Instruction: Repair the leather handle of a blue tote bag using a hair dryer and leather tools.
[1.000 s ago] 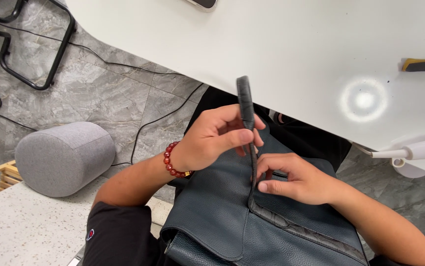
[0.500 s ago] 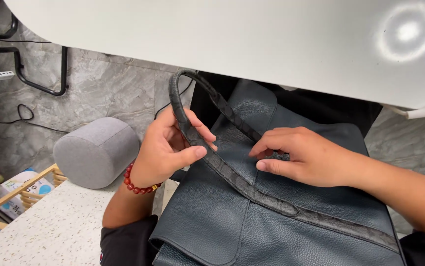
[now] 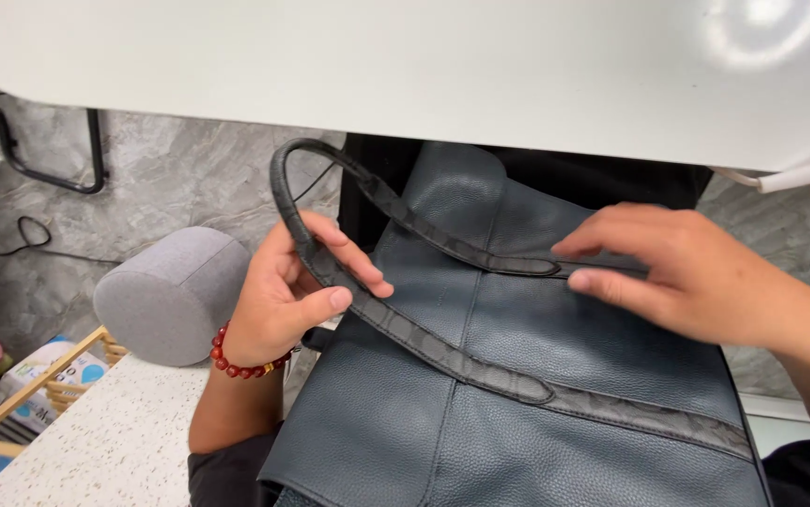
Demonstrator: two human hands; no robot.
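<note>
Inspecting the strap: left hand [image 3: 283,300] fingers clamped on strap loop [image 3: 367,310] of dark leather bag [image 3: 480,413] on lap; right hand [image 3: 696,272] fingers together, apparently pressing the strap's far end. Next: slide grip along.

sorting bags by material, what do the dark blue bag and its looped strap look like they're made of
The dark blue bag looks like pebbled leather or a faux version: fine grain, soft matte sheen. Its dark looped strap, pinched in the left hand, looks like embossed or coated material with a faint pattern; which one, I cannot tell.
</note>
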